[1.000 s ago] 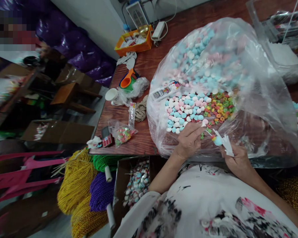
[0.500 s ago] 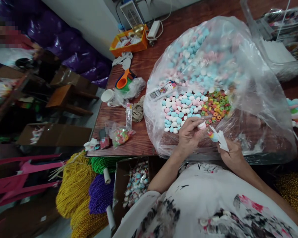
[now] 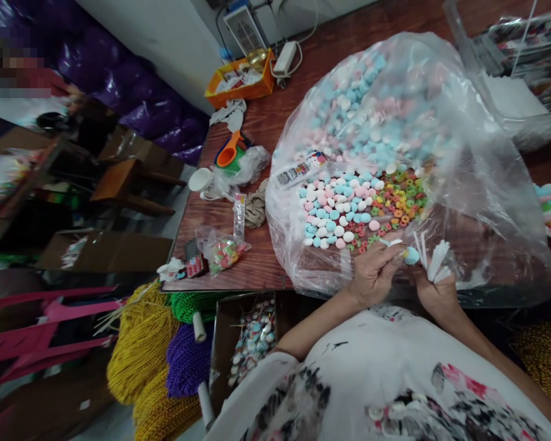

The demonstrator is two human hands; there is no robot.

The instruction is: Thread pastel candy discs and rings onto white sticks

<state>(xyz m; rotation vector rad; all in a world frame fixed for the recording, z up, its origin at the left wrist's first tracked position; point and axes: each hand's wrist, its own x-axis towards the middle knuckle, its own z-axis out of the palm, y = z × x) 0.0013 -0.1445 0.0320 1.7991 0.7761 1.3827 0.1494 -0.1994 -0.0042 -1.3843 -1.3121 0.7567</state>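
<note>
The right hand [image 3: 438,293] has its fingers closed on a fanned bundle of white sticks [image 3: 438,262], and just beside it the left hand's [image 3: 371,277] fingers are pinched at a blue piece [image 3: 411,255] projecting from their tips. A moment ago that piece sat by the sticks while the left fingers held a pale piece apart, so the handwork appears to have shifted to the left hand. Beyond, loose pastel pieces [image 3: 333,208] and colored rings [image 3: 400,199] lie before the clear bag [image 3: 482,177] on the counter [image 3: 266,263].
</note>
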